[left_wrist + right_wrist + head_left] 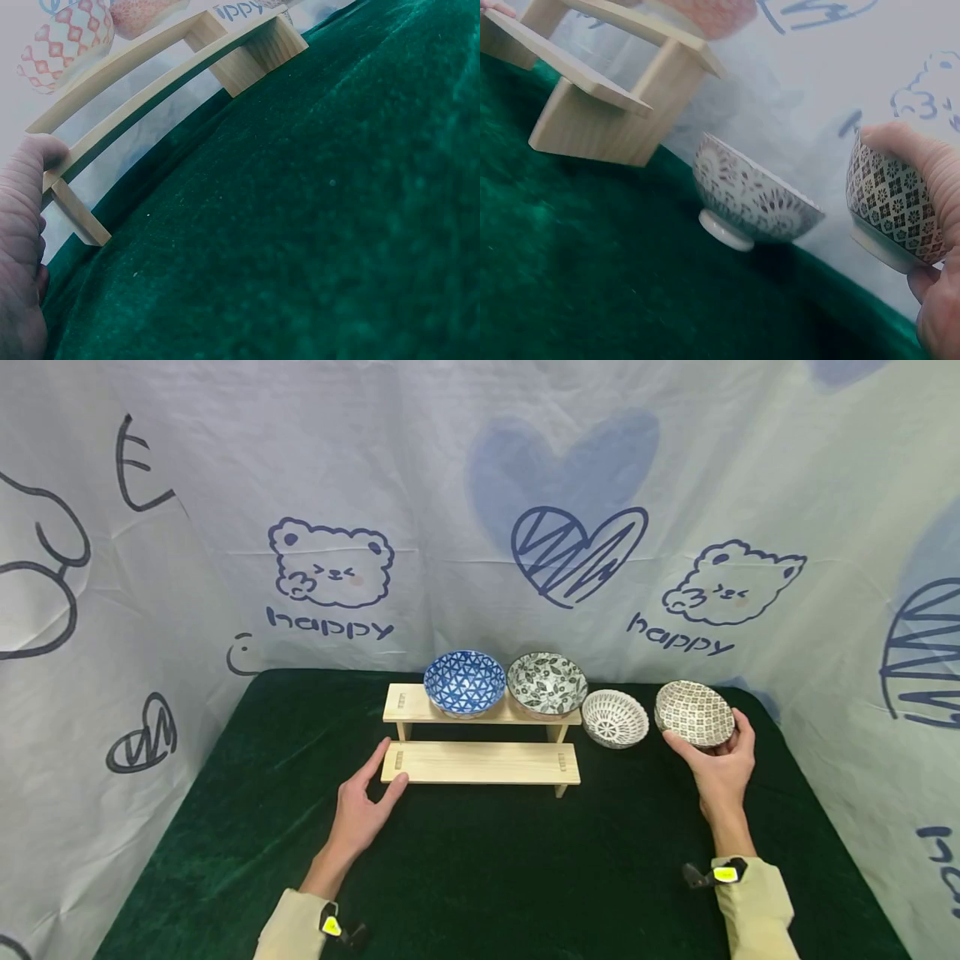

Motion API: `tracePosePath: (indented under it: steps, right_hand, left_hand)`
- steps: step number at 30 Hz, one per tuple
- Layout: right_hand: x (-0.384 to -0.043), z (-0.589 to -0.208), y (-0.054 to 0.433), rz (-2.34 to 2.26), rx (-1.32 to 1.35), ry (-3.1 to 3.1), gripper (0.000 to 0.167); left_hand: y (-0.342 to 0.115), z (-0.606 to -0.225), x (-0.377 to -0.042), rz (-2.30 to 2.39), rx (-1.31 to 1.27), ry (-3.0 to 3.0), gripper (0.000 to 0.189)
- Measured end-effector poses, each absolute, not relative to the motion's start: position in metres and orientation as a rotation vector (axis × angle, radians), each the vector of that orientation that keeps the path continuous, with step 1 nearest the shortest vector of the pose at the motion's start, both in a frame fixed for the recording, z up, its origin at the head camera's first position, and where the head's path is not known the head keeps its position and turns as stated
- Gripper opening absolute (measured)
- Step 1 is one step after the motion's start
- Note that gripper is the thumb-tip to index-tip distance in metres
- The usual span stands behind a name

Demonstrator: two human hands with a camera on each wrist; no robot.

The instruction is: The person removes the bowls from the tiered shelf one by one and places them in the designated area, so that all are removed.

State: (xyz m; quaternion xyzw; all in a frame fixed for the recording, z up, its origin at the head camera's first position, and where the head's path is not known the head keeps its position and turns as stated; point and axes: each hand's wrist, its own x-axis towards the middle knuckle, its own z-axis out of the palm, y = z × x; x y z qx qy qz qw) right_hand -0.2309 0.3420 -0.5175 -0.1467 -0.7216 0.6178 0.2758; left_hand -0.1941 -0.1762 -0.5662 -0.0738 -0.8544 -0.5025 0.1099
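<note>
"How is the left hand [363, 806] placed?"
"Pinching the left end of the wooden rack's [592, 127] lower step [480, 763], probably steadying it; some fingers are hidden."
"And the right hand [723, 772]?"
"It grasps the brown-patterned bowl [694, 714], tilted, near the desk's [525, 868] far right corner; the bowl hides some fingertips."
"Beyond?"
"A white bowl [615, 718] beside the rack; blue [465, 681] and leaf-patterned [547, 683] bowls on its upper step [408, 703], bases unclear."
</note>
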Motion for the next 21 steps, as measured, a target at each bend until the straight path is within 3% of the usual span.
tracePosePath:
  steps: [21]
  right_hand:
    - [-0.248, -0.551, 0.358, 1.635, -0.545, -2.004, 0.107]
  left_hand:
    - [-0.174, -0.565, -0.195, -1.465, -0.208, -2.515, 0.070]
